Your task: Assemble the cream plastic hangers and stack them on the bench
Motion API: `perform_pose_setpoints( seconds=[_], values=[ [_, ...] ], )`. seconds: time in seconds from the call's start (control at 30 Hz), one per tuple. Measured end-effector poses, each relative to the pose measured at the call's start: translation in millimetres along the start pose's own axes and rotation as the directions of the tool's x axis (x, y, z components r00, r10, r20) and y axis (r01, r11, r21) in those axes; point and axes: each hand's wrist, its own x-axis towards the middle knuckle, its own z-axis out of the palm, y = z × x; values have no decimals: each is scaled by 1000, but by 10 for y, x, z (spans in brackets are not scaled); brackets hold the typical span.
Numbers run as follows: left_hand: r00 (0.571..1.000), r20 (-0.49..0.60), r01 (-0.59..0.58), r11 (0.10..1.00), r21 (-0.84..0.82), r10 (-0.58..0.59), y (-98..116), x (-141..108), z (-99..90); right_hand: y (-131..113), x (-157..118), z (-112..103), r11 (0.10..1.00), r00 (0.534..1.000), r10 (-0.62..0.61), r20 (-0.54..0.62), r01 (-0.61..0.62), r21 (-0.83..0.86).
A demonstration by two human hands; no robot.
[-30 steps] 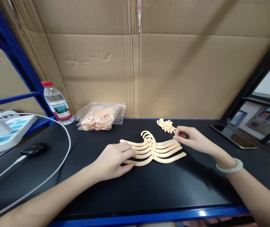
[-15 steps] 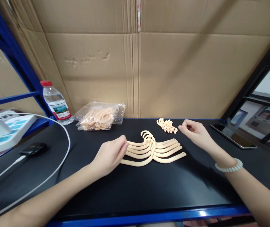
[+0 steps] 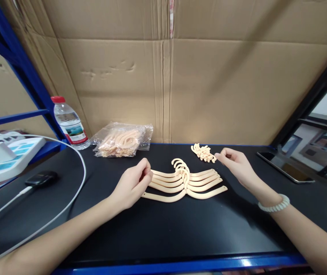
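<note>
Hangers (image 3: 167, 199) — pale, several, fanned at the middle of the table (image 3: 163, 233). Hooks overlap and point to the far side; arms spread left and right in curved rows. The nearest one lies slightly apart from the rest at its arms.

Small pieces (image 3: 203, 153): same pale colour, heaped on the far side, just right of the hooks. Outlines overlap too much for a count.

Bag (image 3: 123, 141): clear plastic, far left of the hangers, with more pale pieces inside. Whether it is sealed cannot be told.

Left hand (image 3: 131, 183): loosely curled, thumb near the index finger, over the left ends of the hangers. Whether it grips an end cannot be told.

Right hand (image 3: 235, 164): thumb and index finger nearly closed beside the right end of the heap, other fingers folded in. Whether a piece sits between the tips cannot be told. Pale bracelet (image 3: 275, 205) at the wrist.

State of the work, as judged: the fanned row looks orderly and largely laid out; the heap is looser, and the bagged stock remains packed.

Surface: black, blue front edge. Far left, bottle (image 3: 72, 128), red cap; left, black device (image 3: 41, 179), white cable (image 3: 84, 172) and power strip (image 3: 39, 144). Right, phone (image 3: 285, 167), lying flat.

Room: cardboard (image 3: 223, 91) behind — blue frame at left, black frame at right.
</note>
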Motion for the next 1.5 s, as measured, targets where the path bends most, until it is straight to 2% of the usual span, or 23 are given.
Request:
perform_pose_setpoints(
  seconds=[0.27,0.7,0.93,1.03,1.2,1.33,1.4,1.5],
  values=[
    [999,25,47,971,-236,-42,-50,-1,18,121,43,-27,989,997,69,-27,-65,132],
    [996,-14,81,941,-330,-91,-23,27,-16,194,74,-27,982,995,89,-36,-81,171],
    [996,-29,71,949,-309,-84,-15,24,-27,209,82,-66,980,994,79,-76,-64,186],
    [998,11,60,958,-279,-60,-17,43,-41,205,79,-62,981,993,86,-81,-70,183],
    [993,112,-39,997,-71,47,-165,19,-65,225,137,-102,984,991,101,-93,-86,153],
    [998,53,-12,998,-65,16,-334,-32,-84,333,255,-357,991,976,123,-181,-112,67],
    [999,28,22,995,-99,-19,-378,-42,-84,438,274,-600,989,956,137,-259,-146,-12],
    [999,22,29,991,-129,-26,-395,-48,-71,657,188,-1084,953,905,176,-388,-256,-164]
  ],
)
